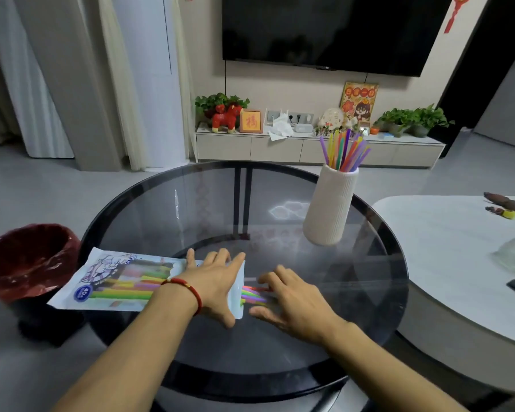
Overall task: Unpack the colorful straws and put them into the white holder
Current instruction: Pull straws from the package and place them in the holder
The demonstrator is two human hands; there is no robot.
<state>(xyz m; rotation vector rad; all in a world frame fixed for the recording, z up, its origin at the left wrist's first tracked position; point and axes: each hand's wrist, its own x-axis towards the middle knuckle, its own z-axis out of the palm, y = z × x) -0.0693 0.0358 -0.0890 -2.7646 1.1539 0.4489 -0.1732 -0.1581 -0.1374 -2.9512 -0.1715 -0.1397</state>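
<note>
Two bare forearms are reaching in from the near edge over a round, dark glass desk point(191, 203). On the left wrist a red string bracelet point(188, 288) is showing. The left hand point(213, 285) is lying flat, fingers spread, pressing down on the open end of a white plastic straw packet point(107, 281) that is resting on the desk's left side and hanging slightly past its rim. The right hand point(292, 301) is sitting just beside that opening, fingers loosely curled and touching the ends of the colorful straws point(254, 294) that are poking out of the packet; motion blur is hiding whether those fingers are actually pinching any straw, so I cannot tell. More straws are showing through the packet's clear window.

Off the desk's left edge, a bin lined with a red bag point(27, 260) is standing on the floor. Further back on the right side of the desk, the white holder point(330, 206), a ribbed tall vase, is standing upright with a fan of standing straws point(344, 151) in it. A pale, low side table point(458, 263) is sitting to the right.
</note>
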